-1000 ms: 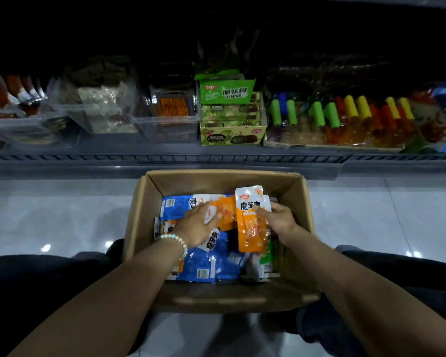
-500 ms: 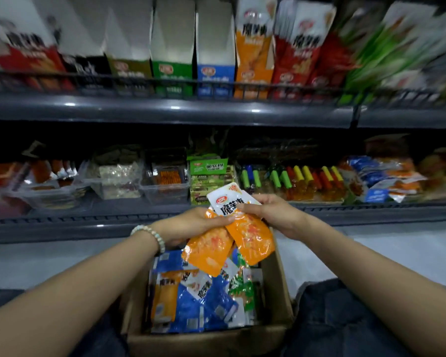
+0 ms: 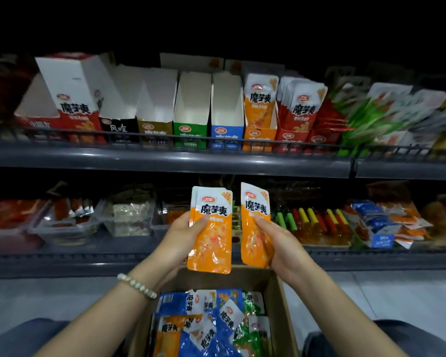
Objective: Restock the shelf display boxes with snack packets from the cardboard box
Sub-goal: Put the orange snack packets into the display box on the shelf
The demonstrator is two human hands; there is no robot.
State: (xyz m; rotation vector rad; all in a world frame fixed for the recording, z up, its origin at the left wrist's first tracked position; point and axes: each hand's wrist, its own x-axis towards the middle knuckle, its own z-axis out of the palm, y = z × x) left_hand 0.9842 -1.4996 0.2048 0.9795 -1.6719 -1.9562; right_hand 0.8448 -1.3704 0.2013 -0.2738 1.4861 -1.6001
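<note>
Our left hand point(image 3: 183, 235) grips a thin stack point(image 3: 211, 240) of orange packets, thumb across the front and fingers behind. How many packets are in it we cannot tell, though more than one top edge shows. Our right hand point(image 3: 281, 243) pinches a single orange packet point(image 3: 255, 228) along its right side. We hold both lots upright with the print facing us, side by side with a narrow gap between them. They are above the far rim of the carton point(image 3: 283, 318) and in front of the lower shelf point(image 3: 88, 256). A bead bracelet point(image 3: 137, 286) sits on our left wrist.

The carton is below us, between our knees. In it lie loose blue packets point(image 3: 204, 338), green packets point(image 3: 250, 338) and a few orange ones, overlapping at all angles.

On the upper shelf point(image 3: 165, 161), behind a wire rail, the display boxes stand in a row. The orange box point(image 3: 259, 137) has orange packets standing in it. Just to its right, the red box point(image 3: 291, 139) is packed with red packets. To the left of the orange box, the blue box point(image 3: 227, 135) and the green box point(image 3: 189, 135) show only bare white inner walls from here. Further left are more open boxes, one of them tilted.
</note>
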